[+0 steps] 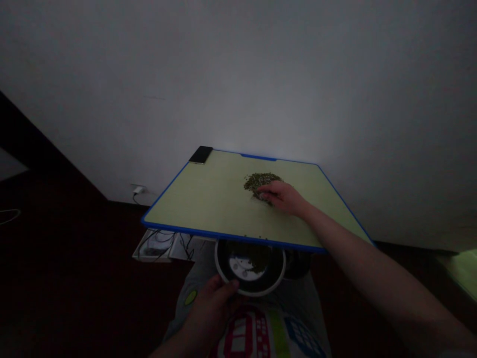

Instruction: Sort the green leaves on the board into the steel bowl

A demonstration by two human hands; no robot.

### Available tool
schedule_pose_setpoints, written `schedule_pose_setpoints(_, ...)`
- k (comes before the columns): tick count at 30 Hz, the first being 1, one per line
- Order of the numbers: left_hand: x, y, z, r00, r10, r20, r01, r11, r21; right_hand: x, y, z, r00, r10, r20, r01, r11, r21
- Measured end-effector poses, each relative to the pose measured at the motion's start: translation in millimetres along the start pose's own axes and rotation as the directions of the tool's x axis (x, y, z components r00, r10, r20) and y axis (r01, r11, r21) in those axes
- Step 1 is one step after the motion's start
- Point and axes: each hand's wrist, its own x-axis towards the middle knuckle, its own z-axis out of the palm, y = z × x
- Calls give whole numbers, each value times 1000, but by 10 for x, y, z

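My right hand [285,197] is over the near side of a pile of small green beans or grains [262,179], fingers closed around something small and pale or clear that I cannot make out. The pile lies loose on a pale yellow tabletop [208,199] with a blue edge. Below the table's near edge, on my lap, sits a round bowl [257,292] with a light rim and dark inside wall. My left hand [214,306] grips its near left rim, thumb on top. More green grains [259,256] lie in the bowl, partly hidden under the table edge.
A dark phone [201,154] lies at the table's far left corner. A few stray grains are by the near edge. Beneath the table at left is a white box [152,243] with cables. A charger [139,190] is plugged into the wall behind.
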Motion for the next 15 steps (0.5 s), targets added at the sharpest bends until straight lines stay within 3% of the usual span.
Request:
schedule_pose_setpoints(8, -6, -17, 14, 1000, 18, -14, -18, 1000, 13, -333, -173, 89, 986, 103, 131, -119, 985, 127)
schedule_pose_setpoints(15, -4, 24, 57, 999, 38, -23, -37, 999, 37, -307, -424, 215, 979, 92, 182, -130, 970, 206)
